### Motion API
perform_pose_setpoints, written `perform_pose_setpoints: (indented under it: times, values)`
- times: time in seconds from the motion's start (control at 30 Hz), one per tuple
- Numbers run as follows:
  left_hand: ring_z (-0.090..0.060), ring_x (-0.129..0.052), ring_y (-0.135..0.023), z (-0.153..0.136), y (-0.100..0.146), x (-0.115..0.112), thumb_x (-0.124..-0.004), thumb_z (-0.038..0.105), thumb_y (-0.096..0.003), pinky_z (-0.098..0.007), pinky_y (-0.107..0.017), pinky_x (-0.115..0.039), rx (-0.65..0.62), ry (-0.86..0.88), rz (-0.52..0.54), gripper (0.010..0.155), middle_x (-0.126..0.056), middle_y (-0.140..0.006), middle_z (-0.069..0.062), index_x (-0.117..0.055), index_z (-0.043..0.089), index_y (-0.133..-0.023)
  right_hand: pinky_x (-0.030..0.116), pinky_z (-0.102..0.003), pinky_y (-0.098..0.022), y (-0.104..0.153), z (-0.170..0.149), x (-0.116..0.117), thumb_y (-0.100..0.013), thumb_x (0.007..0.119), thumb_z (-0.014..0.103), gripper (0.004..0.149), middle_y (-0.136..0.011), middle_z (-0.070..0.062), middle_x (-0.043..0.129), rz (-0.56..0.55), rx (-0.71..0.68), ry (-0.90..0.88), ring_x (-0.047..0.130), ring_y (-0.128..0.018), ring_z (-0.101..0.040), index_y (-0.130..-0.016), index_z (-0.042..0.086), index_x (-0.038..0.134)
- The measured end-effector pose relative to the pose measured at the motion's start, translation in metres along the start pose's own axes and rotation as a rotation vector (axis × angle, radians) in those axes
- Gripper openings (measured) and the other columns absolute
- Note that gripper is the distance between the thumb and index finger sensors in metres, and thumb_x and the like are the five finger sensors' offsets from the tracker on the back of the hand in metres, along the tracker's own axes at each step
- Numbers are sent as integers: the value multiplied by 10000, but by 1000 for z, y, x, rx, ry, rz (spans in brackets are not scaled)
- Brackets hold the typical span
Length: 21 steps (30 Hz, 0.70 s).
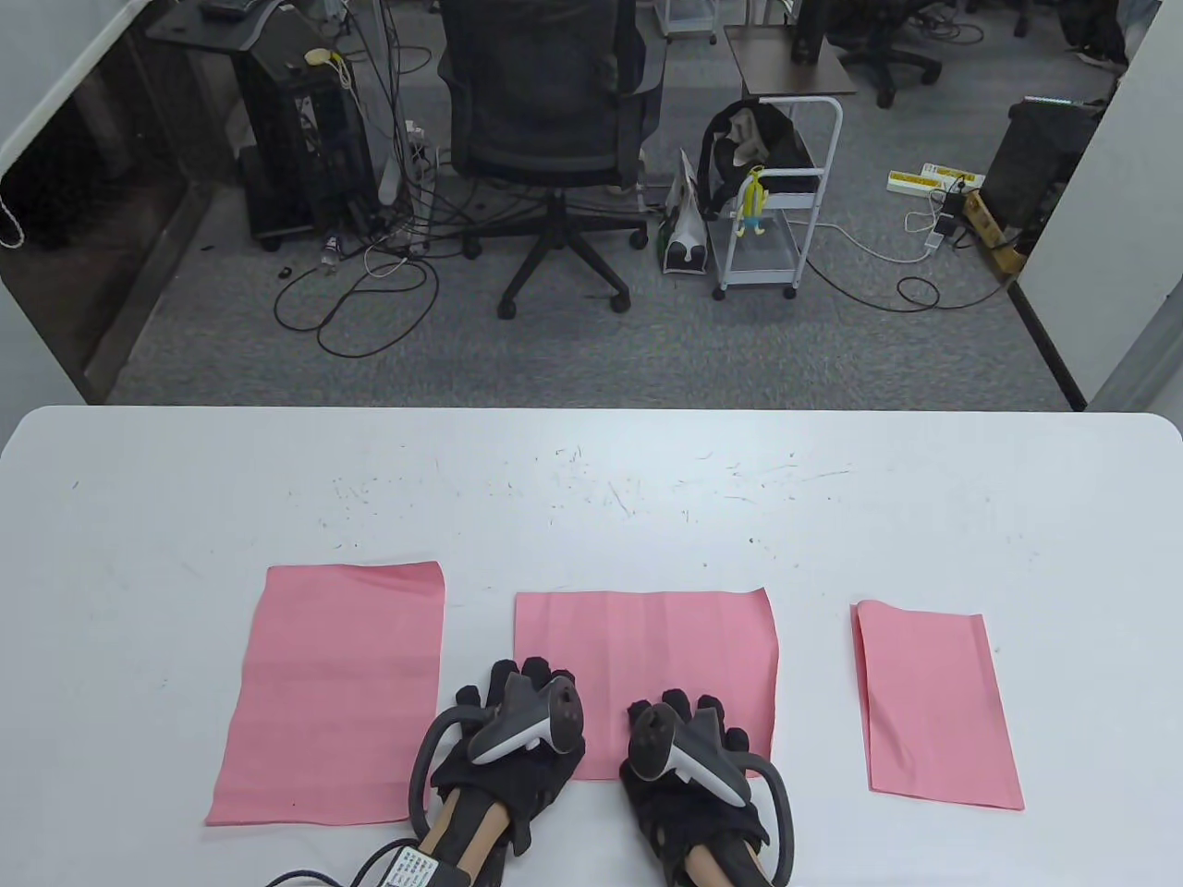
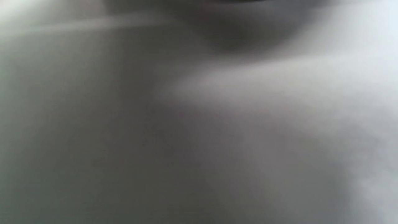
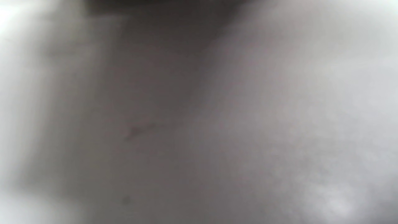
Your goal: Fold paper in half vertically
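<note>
Three pink paper sheets on the white table (image 1: 591,480), in a row near its front edge. Middle sheet (image 1: 647,647) is the one under both hands: left hand (image 1: 508,739) on its near-left corner, right hand (image 1: 689,753) on its near edge, side by side, not touching. Fingers look flat on the paper, nothing pinched as far as the table view shows. Left sheet (image 1: 333,693) flat, faint crease lines, just beside the left hand. Right sheet (image 1: 933,707) narrower, lifted fold at its far-left corner, well apart from the hands. Tabletop scuffed. Two wrist views are both grey blur, unreadable.
</note>
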<state>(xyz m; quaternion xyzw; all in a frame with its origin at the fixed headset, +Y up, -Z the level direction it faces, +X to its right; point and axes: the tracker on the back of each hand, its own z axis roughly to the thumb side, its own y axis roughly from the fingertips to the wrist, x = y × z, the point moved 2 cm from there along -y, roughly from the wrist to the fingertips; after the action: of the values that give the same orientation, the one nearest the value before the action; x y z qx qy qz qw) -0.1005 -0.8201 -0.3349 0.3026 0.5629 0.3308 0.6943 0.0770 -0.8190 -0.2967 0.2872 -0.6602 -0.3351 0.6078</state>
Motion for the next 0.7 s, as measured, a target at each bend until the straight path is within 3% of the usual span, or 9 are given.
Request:
perform_pose_setpoints:
  times: [0.33,0.4,0.47,0.57,0.7]
  values:
    - [-344,5,-1152,0,1,1,-332,665,-520,-662,-840,-188,-2,-4,1,776,79,-1228,19,40,362,-1129,222,-615,-763,2,0,-5,-508,502,560,657,-1155,16,56,-28,5,18,81,-1066,-369,-1048,428,152]
    - [-344,4,-1152,0,1,1,-334,665,-519,-662,-840,-190,-2,-3,0,775,78,-1228,18,39,364,-1129,334,-596,-778,7,-2,-18,-505,575,550,674,-1177,3,194,-46,-14,12,220,-1085,-374,-1070,380,250]
    - [-344,4,-1152,0,1,1,-334,665,-520,-663,-840,-190,-2,-4,-2,777,79,-1228,18,38,361,-1129,440,-576,-771,12,-10,-41,-506,588,541,669,-1177,-40,340,-85,-57,-123,381,-1082,-377,-1079,342,306]
    - [-345,3,-1152,0,1,1,-335,665,-520,-663,-840,-191,-2,-4,-3,776,78,-1228,18,38,362,-1129,457,-573,-770,12,-27,-77,-510,602,538,670,-1176,-37,389,-131,-43,-213,415,-1081,-374,-1084,332,324]
    - [-344,4,-1152,0,1,1,-339,666,-520,-661,-840,-189,-3,-1,-4,776,77,-1228,19,36,364,-1130,434,-578,-776,-8,-56,-115,-511,621,536,693,-1179,-41,370,-151,52,-340,386,-1086,-377,-1087,323,300]
